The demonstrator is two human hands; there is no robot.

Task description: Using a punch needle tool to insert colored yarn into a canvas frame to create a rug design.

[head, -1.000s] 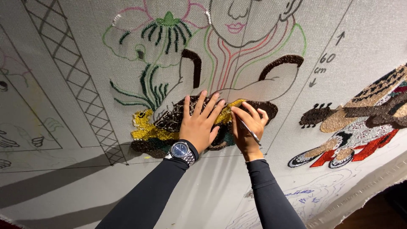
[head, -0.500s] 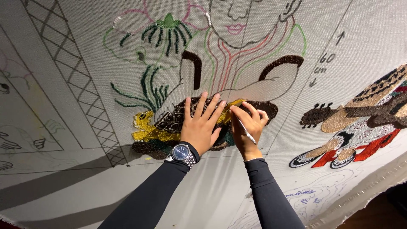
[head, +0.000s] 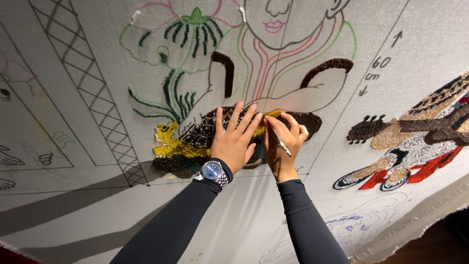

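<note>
On the brown-and-yellow tufted patch (head: 293, 120) of the pale stretched canvas (head: 97, 205), both hands barely shift from a moment ago — the left hand (head: 234, 142) stays flat, fingers spread; the right hand (head: 283, 142) still pinches a thin white tool (head: 282, 143). Drawn outlines and coloured yarn motifs cover the cloth.

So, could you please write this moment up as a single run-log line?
left hand: flat on tufted patch | right hand: holds thin tool, fingertips on yellow tufting | canvas: stretched, outlined drawing
</note>
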